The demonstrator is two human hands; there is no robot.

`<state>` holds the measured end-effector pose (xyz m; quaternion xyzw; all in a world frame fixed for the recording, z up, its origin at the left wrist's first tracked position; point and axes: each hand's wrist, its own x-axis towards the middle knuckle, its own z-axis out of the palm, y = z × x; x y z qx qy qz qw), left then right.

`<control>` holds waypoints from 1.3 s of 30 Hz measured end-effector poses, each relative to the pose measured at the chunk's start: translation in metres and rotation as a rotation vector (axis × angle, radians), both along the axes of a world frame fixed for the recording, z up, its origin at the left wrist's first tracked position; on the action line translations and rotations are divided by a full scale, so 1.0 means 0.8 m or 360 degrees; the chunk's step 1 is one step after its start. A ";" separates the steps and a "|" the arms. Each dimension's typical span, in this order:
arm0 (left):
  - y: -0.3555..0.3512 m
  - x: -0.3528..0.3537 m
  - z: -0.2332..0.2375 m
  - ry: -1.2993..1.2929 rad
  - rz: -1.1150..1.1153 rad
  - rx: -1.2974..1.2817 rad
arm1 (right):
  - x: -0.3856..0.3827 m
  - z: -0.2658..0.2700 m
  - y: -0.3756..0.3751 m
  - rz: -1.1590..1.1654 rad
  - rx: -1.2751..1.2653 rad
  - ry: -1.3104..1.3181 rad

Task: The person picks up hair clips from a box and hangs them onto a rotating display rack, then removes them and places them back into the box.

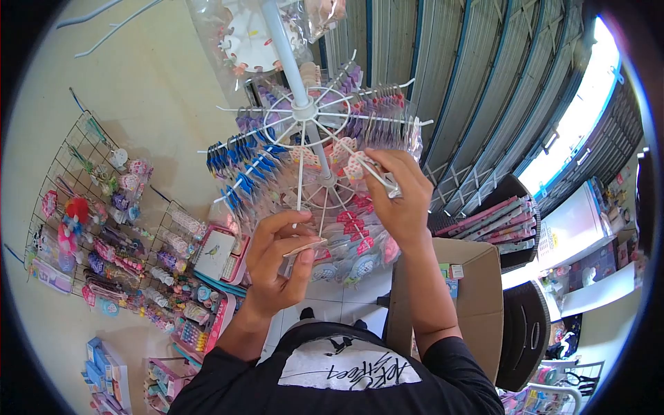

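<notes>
A white rotating display rack stands in front of me, its spokes hung with small packaged items. My left hand is closed on a small flat packet by the end of a lower spoke. Higher and to the right, my right hand pinches a spoke's end near a pink and white dotted item. Blue packaged items hang on the rack's left side, purple ones at its back and right. Red bow-shaped items hang lower down.
An open cardboard box stands at my right, near dark baskets. Wire grids with accessories cover the left wall. Behind the rack is a folding metal shutter. A pink-framed case is at the left.
</notes>
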<state>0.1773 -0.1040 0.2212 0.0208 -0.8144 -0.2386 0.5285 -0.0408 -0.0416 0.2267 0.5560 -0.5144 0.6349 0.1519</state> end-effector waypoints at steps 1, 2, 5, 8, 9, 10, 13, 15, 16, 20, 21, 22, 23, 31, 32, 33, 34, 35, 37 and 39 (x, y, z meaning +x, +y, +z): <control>-0.002 0.001 0.000 0.0008 0.0001 -0.0001 | 0.003 0.001 -0.007 -0.0134 -0.0030 0.0137; -0.003 0.003 0.000 0.0010 0.0002 0.0010 | 0.006 0.003 -0.013 -0.0268 -0.0060 0.0274; -0.008 0.009 0.001 0.0004 -0.0010 0.0052 | 0.011 0.004 -0.024 -0.0319 -0.0036 0.0321; -0.007 0.015 0.006 0.0020 0.0017 0.0098 | 0.013 0.003 -0.026 -0.0346 -0.0042 0.0362; -0.007 0.017 0.007 0.0050 0.0058 0.0110 | 0.013 0.003 -0.026 -0.0344 -0.0051 0.0356; -0.008 0.019 0.006 0.0055 0.0053 0.0112 | 0.015 0.004 -0.023 -0.0348 -0.0049 0.0361; -0.011 0.031 0.003 0.0151 0.0090 0.0130 | 0.026 0.012 -0.005 -0.0320 0.0015 0.0260; -0.009 0.041 0.005 0.0117 0.0024 0.0203 | 0.035 0.015 0.020 -0.0551 0.0009 0.0309; -0.008 0.044 0.007 0.0117 0.0017 0.0204 | 0.047 0.009 0.042 -0.0646 -0.0038 0.0313; -0.006 0.041 0.026 0.0081 -0.0343 0.0258 | 0.109 0.029 0.111 -0.0036 -0.0028 0.0213; -0.004 0.042 0.029 -0.0030 -0.0453 0.0221 | 0.127 0.039 0.111 0.0173 0.0184 0.0190; -0.003 0.041 0.029 -0.0043 -0.0465 0.0234 | 0.137 0.037 0.104 0.0162 0.0195 0.0176; -0.004 0.039 0.030 -0.0042 -0.0474 0.0243 | 0.142 0.035 0.093 0.0288 0.0195 0.0057; -0.033 0.063 0.041 -0.0227 -0.0454 0.0132 | 0.152 0.032 0.067 0.0374 0.0268 -0.0109; -0.041 0.072 0.038 -0.0116 -0.0269 -0.0008 | 0.151 0.028 0.063 0.0363 0.0275 -0.0111; -0.050 0.081 0.034 -0.0008 -0.0084 -0.0144 | 0.149 0.023 0.059 0.0403 0.0201 -0.0188; -0.062 0.085 0.032 0.0137 0.0012 -0.0098 | 0.150 0.019 0.056 0.0441 0.0125 -0.0267; -0.076 0.086 0.033 0.0286 0.0108 -0.0056 | 0.150 0.017 0.054 0.0458 0.0171 -0.0379; -0.097 0.084 0.035 0.0344 0.0250 -0.0001 | 0.151 0.007 0.049 0.0404 0.0233 -0.0503; -0.112 0.086 0.039 0.0203 0.0400 0.0031 | 0.151 -0.002 0.046 0.0347 0.0289 -0.0624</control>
